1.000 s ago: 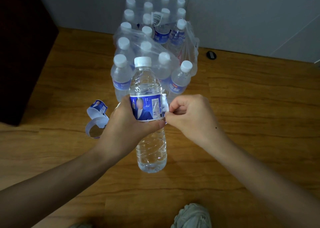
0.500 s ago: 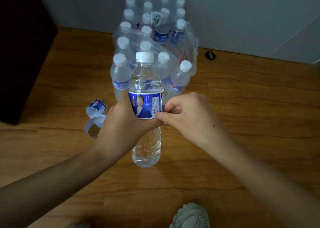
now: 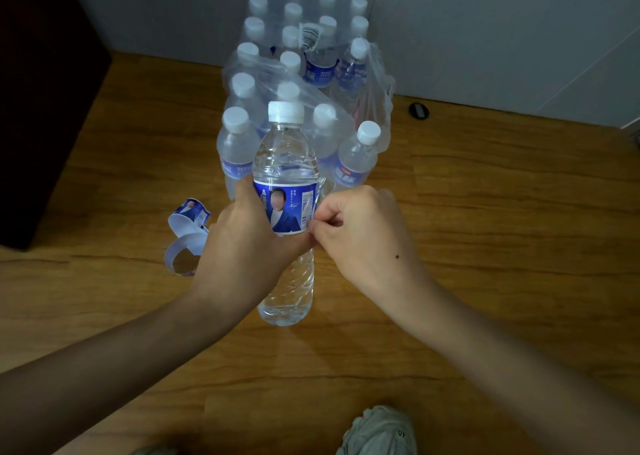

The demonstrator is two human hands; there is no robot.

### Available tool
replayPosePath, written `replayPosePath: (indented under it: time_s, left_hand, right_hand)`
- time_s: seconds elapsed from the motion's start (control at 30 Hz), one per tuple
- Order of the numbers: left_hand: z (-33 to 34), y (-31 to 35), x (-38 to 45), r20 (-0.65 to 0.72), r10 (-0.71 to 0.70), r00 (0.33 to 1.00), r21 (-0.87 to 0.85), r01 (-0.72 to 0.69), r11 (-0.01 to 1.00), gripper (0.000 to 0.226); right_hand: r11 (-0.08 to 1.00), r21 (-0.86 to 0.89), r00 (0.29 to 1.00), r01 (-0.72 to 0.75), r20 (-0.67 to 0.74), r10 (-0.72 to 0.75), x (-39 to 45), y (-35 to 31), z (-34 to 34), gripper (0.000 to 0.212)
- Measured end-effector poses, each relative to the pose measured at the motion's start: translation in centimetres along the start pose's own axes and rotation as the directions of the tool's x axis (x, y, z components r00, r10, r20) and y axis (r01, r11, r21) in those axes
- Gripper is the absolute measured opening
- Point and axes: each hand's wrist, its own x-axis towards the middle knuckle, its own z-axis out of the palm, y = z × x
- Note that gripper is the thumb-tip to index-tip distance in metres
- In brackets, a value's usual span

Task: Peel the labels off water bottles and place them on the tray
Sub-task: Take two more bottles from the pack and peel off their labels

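Note:
A clear water bottle (image 3: 285, 163) with a white cap is held upright above the wooden floor. My left hand (image 3: 242, 243) grips it around the middle, partly covering its blue label (image 3: 289, 208). My right hand (image 3: 360, 240) is at the label's right edge, thumb and forefinger pinched on the label's loose flap. Two peeled labels (image 3: 187, 236), curled into loops, lie on the floor to the left of my left hand. No tray is in view.
A shrink-wrapped pack of water bottles (image 3: 301, 73) stands behind the held bottle, its plastic torn open at the front. A dark cabinet (image 3: 45, 91) fills the left. A small black round object (image 3: 418, 111) lies by the wall. A shoe (image 3: 377, 430) is at the bottom edge.
The bottle has been turned in my left hand, so the printed figure now faces me. My right hand's pinch stays at the label's right edge.

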Motion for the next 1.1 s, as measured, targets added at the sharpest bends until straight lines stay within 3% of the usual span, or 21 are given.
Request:
replayPosePath:
  time_s: [0.33,0.53,0.7,0.87,1.1]
  left_hand:
    - [0.5,0.1,-0.1,0.002,0.003,1.0,0.018,-0.003,1.0,0.056]
    - [0.7,0.3,-0.4,0.035,-0.034,0.999,-0.068,0.036,0.997,0.062]
    - [0.2,0.7,-0.5,0.073,-0.06,0.996,-0.149,0.07,0.986,0.058]
    - [-0.6,0.7,-0.2,0.133,-0.064,0.989,-0.276,0.099,0.956,0.054]
    - [-1.3,0.8,0.1,0.113,-0.025,0.993,-0.348,0.063,0.935,0.05]
  right_hand:
    - [1.0,0.005,0.99,-0.001,-0.141,0.002,-0.4,0.6,1.0,0.012]
    - [0.985,0.17,0.985,-0.04,-0.16,0.067,-0.6,1.7,1.0,0.016]
    - [0.923,0.357,0.979,-0.141,-0.086,0.183,-0.3,2.4,0.2,0.028]
    - [0.845,0.503,0.976,-0.182,-0.01,0.217,-0.2,2.5,-0.9,0.024]
    - [0.768,0.592,0.968,-0.244,0.104,0.227,-0.5,2.0,-1.4,0.017]
